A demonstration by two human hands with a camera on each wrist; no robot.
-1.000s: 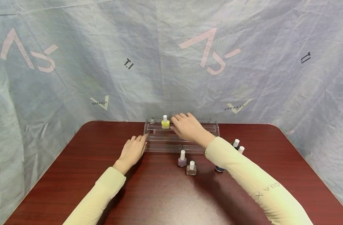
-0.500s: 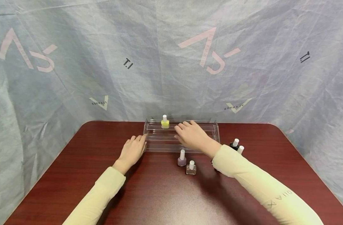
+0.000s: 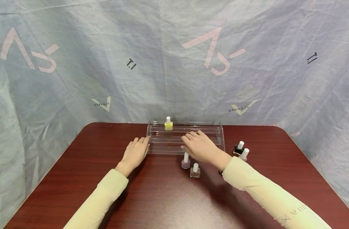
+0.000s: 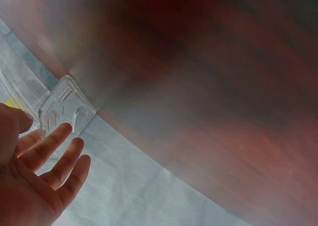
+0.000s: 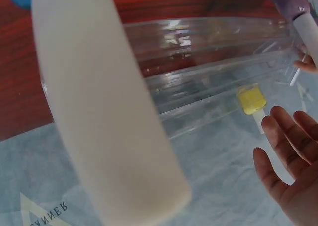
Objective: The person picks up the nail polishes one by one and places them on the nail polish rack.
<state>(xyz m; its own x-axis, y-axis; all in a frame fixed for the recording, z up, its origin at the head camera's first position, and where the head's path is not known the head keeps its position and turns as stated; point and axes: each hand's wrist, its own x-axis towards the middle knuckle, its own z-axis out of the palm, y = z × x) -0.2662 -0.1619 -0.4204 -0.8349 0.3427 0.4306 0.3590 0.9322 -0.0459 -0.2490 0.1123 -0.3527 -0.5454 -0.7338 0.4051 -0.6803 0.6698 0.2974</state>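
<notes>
Right grip [image 3: 202, 147] loose, empty, over rack [image 3: 163, 149] | left grip [image 3: 133, 155] relaxed at rack's end | yellow bottle [image 3: 168, 126] racked beyond my right grip, purple bottle [image 3: 185, 164] just nearer me | I judge: stocking rack; next calls for narrowing round a bottle.

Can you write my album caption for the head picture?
A yellow bottle stands high on a clear rack, left hand at its side, right hand nearby.
</notes>
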